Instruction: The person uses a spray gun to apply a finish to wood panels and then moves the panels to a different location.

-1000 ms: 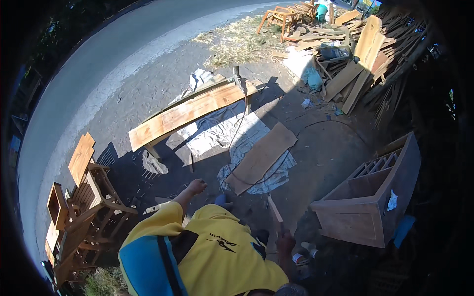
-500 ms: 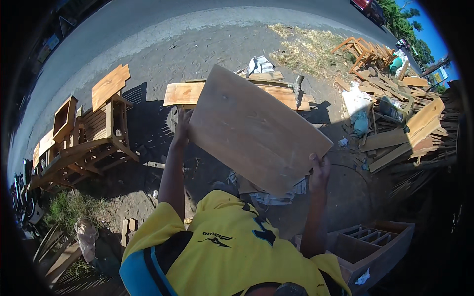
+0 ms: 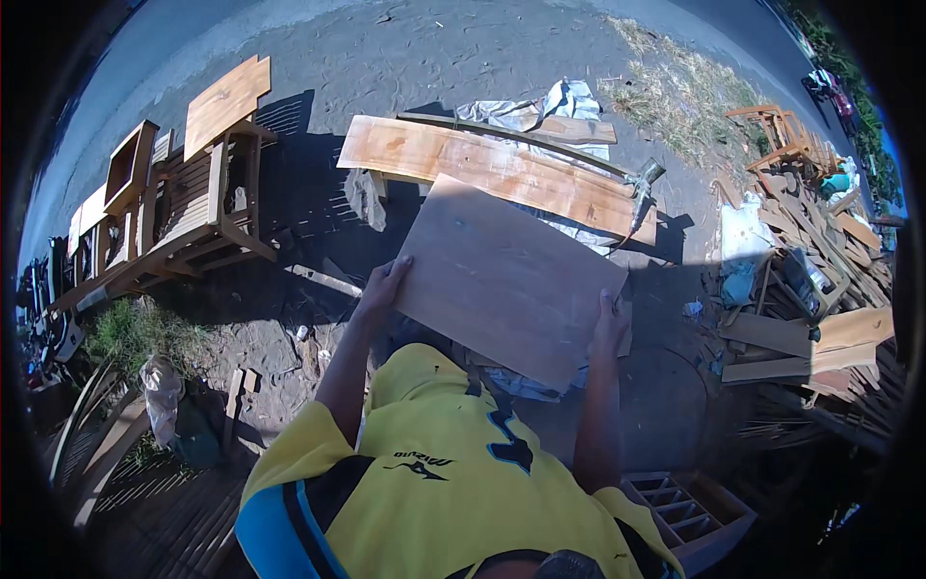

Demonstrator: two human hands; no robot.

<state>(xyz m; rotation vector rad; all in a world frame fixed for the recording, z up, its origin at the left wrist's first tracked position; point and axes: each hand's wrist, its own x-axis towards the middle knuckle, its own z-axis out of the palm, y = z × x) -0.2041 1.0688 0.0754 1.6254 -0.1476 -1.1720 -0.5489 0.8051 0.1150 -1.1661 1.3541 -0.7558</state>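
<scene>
A flat rectangular wooden board is held out in front of me, its far left corner raised highest in view. My left hand grips its left edge, thumb on the upper face. At the right edge my right hand is closed on the board, thumb also on top. Just beyond it lies a long wooden plank on low supports, partly covered by the board. A clamp-like tool sits at the plank's right end.
At left stands a slatted wooden bench bearing a drawer box and a panel. Scrap wood piles up at right. Near my right elbow is a divided wooden box. Pale sheeting lies behind the plank.
The board has come down and nearer to me, still in both hands, and more of the plank behind it now shows. My view has shifted, so the surroundings sit differently.
</scene>
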